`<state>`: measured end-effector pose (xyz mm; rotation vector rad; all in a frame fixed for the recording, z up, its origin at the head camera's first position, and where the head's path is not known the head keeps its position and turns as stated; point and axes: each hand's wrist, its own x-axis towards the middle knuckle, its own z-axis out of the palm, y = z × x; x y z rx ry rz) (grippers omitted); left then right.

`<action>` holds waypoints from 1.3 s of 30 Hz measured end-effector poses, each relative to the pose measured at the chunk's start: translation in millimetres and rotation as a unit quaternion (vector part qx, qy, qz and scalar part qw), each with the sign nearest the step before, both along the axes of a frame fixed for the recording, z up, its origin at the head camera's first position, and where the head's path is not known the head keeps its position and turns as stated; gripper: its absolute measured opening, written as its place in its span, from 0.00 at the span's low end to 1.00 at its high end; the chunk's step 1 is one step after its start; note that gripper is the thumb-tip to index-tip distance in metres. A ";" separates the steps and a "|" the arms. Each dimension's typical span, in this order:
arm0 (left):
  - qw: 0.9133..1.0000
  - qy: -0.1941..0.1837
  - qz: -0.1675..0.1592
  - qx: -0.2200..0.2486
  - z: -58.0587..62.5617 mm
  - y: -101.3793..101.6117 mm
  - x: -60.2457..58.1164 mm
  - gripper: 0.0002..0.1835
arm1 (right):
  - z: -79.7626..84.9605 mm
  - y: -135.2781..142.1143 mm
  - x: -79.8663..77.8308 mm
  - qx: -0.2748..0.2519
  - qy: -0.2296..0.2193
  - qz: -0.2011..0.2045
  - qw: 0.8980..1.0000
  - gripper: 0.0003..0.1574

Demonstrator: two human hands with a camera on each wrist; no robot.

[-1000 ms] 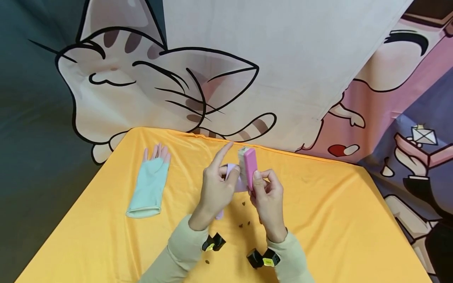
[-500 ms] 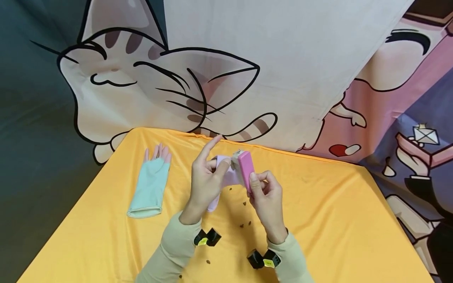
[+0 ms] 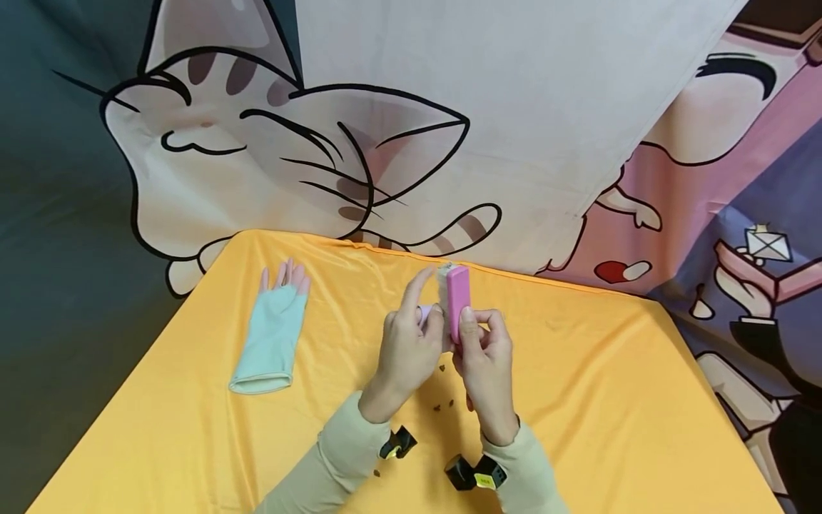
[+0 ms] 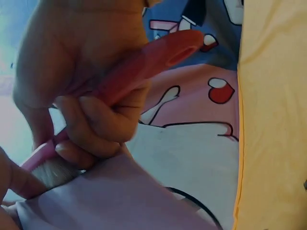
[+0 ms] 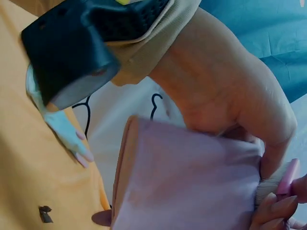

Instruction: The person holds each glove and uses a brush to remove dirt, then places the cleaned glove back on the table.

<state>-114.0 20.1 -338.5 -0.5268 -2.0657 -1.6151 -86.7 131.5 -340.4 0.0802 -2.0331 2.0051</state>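
My right hand (image 3: 489, 364) grips a pink scrub brush (image 3: 459, 303) with its head upright and pale bristles facing left. Its long handle (image 4: 144, 67), with a hole at the end, shows in the left wrist view. My left hand (image 3: 406, 353) pinches a flat lilac piece of material (image 5: 192, 177) between thumb and fingers, its index finger pointing up. The bristles (image 5: 266, 190) meet the edge of the lilac piece near the left fingers. Most of that piece is hidden behind my hands in the head view.
A mint-green glove with pink fingers (image 3: 270, 339) lies flat at the left of the yellow-covered table (image 3: 610, 400). Several small dark bits (image 3: 442, 368) are scattered on the cloth below my hands. A printed cartoon-cat curtain (image 3: 398, 171) hangs behind.
My left hand swung left with the lilac piece half a second ago and has come back right, close against the brush. The brush head tilted left meanwhile and is upright again.
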 end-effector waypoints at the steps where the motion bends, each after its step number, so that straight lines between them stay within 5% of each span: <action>1: 1.000 -0.013 0.000 0.022 0.5 -0.4 0.0 0.29 | -0.4 -1.0 -0.5 0.003 -0.004 0.000 1.000 0.18; 7: 0.989 -0.079 -0.006 0.127 3.5 -8.0 -2.5 0.35 | -4.2 -5.4 -1.1 0.039 -0.004 -0.003 0.999 0.15; 14: 0.981 -0.088 -0.022 0.174 5.9 -15.8 -5.7 0.34 | -2.5 -4.7 0.0 0.068 -0.012 0.000 0.998 0.13; 22: 0.989 -0.090 -0.049 0.108 21.6 -14.0 2.9 0.27 | 5.3 2.4 3.9 0.021 0.022 -0.023 0.999 0.14; 26: 0.986 -0.116 -0.078 0.096 30.4 -11.6 9.8 0.26 | 6.9 2.1 4.7 0.003 0.039 -0.018 0.999 0.14; 30: 0.983 -0.132 -0.086 0.093 20.4 -9.8 5.3 0.26 | 5.4 1.7 3.6 -0.003 0.039 -0.014 0.999 0.14; 34: 0.986 -0.110 -0.084 0.091 8.0 -11.0 -2.3 0.26 | 3.4 2.4 1.6 0.008 0.023 -0.005 1.000 0.15; 39: 0.983 -0.081 -0.071 0.150 8.1 -20.4 -8.8 0.23 | 3.0 3.7 1.0 0.051 -0.021 0.008 0.998 0.17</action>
